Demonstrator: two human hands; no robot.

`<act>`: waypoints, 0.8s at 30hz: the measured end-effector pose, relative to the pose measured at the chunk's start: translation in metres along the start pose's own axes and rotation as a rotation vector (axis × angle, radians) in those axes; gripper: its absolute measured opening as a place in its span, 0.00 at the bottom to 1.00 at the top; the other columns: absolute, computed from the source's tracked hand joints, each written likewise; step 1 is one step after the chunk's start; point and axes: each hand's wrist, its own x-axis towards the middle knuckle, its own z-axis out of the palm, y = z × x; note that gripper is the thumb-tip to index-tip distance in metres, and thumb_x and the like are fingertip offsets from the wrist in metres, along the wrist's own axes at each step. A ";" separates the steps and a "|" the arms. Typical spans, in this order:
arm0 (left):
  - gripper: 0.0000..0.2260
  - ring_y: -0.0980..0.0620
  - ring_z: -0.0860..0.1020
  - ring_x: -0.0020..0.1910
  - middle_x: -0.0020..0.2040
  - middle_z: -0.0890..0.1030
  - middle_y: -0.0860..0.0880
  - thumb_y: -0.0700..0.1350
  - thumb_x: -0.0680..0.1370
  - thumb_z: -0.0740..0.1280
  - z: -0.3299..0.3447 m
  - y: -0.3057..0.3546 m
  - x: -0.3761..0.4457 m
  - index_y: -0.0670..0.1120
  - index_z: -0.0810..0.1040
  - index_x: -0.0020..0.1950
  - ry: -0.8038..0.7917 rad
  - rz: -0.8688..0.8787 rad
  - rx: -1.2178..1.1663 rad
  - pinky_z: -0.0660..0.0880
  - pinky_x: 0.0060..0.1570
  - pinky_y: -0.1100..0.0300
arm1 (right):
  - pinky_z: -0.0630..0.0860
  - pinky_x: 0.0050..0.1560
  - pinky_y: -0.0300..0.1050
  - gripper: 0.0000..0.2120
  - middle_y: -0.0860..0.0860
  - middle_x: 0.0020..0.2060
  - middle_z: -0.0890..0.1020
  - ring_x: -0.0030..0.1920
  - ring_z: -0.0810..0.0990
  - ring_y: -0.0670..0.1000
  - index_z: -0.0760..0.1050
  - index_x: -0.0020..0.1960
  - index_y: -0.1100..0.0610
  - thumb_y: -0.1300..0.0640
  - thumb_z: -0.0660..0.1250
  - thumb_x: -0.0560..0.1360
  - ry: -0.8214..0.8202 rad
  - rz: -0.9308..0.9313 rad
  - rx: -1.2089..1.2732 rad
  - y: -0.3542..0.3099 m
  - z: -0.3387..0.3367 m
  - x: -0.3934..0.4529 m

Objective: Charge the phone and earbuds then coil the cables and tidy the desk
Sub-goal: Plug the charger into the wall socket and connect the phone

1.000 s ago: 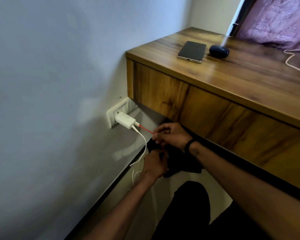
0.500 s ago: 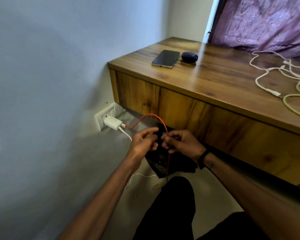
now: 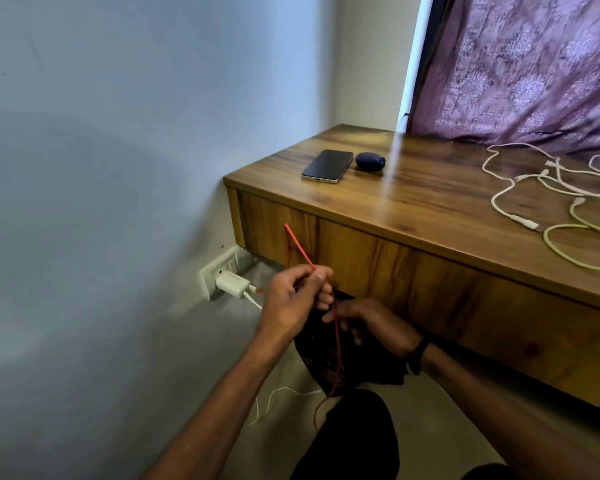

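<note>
Low down by the wall, the left hand (image 3: 293, 299) pinches the red cable (image 3: 336, 344) between thumb and fingertips, and a loop of it rises above the knuckles in front of the desk's wooden face. Just beside and below, the right hand (image 3: 371, 327) has its fingers curled loosely about the same cable where it drops toward the floor; whether they actually grip it I cannot tell. A dark band sits on that wrist. The cable's other end runs to the white charger (image 3: 232, 284), plugged into the wall socket (image 3: 210, 273), where a white cable (image 3: 284, 393) is plugged in too and trails on the floor. Up on the desk (image 3: 430, 209), the phone (image 3: 327, 165) lies flat, screen up, near the left corner, the dark earbuds case (image 3: 370, 161) just beside it. Well apart, at the right, loose white cables (image 3: 506, 192) and a yellow-green cable (image 3: 575, 254) sprawl under the purple curtain (image 3: 520, 67).
</note>
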 end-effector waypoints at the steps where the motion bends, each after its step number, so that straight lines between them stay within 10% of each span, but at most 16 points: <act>1: 0.10 0.49 0.82 0.39 0.41 0.83 0.43 0.42 0.84 0.65 -0.001 0.010 0.000 0.38 0.83 0.58 0.022 0.005 -0.082 0.82 0.44 0.57 | 0.71 0.35 0.41 0.18 0.49 0.34 0.78 0.35 0.75 0.51 0.85 0.49 0.59 0.45 0.66 0.80 -0.050 -0.004 -0.078 0.003 0.002 -0.006; 5: 0.11 0.51 0.82 0.33 0.35 0.84 0.47 0.47 0.83 0.67 -0.012 0.037 -0.008 0.42 0.85 0.49 0.181 0.018 0.002 0.79 0.35 0.57 | 0.72 0.36 0.44 0.18 0.50 0.33 0.81 0.31 0.75 0.46 0.82 0.48 0.61 0.48 0.65 0.84 -0.066 -0.071 -0.318 0.000 0.002 -0.011; 9: 0.29 0.59 0.63 0.18 0.18 0.62 0.56 0.57 0.81 0.67 -0.028 0.065 -0.033 0.51 0.63 0.23 0.505 0.301 1.042 0.56 0.25 0.71 | 0.72 0.38 0.41 0.10 0.48 0.35 0.83 0.33 0.76 0.43 0.82 0.49 0.61 0.57 0.66 0.83 0.083 -0.132 -0.340 -0.025 -0.011 -0.007; 12: 0.25 0.61 0.61 0.19 0.21 0.61 0.59 0.53 0.82 0.68 -0.026 0.084 -0.035 0.54 0.63 0.27 0.462 0.616 0.987 0.63 0.26 0.71 | 0.79 0.41 0.40 0.08 0.48 0.42 0.88 0.39 0.83 0.44 0.83 0.58 0.58 0.61 0.66 0.82 0.152 -0.218 -0.349 -0.049 -0.011 -0.009; 16: 0.26 0.55 0.76 0.27 0.24 0.72 0.54 0.62 0.80 0.65 -0.022 0.090 0.001 0.48 0.72 0.28 0.366 0.213 0.898 0.67 0.31 0.65 | 0.79 0.49 0.35 0.13 0.43 0.53 0.86 0.46 0.81 0.38 0.81 0.66 0.51 0.55 0.65 0.83 0.270 -0.430 -0.481 -0.073 0.009 -0.027; 20: 0.16 0.43 0.83 0.47 0.43 0.84 0.47 0.61 0.74 0.74 -0.026 0.100 0.019 0.49 0.81 0.44 0.357 0.060 1.425 0.75 0.43 0.55 | 0.77 0.54 0.40 0.19 0.50 0.56 0.85 0.50 0.78 0.45 0.75 0.73 0.55 0.62 0.62 0.83 0.275 -0.651 -0.604 -0.074 0.029 -0.044; 24: 0.23 0.48 0.83 0.41 0.40 0.84 0.47 0.65 0.78 0.66 -0.023 0.093 0.037 0.46 0.83 0.42 0.057 -0.169 1.064 0.81 0.45 0.53 | 0.80 0.49 0.53 0.20 0.51 0.57 0.83 0.53 0.77 0.54 0.73 0.73 0.54 0.64 0.60 0.82 0.214 -0.726 -0.767 -0.072 0.039 -0.050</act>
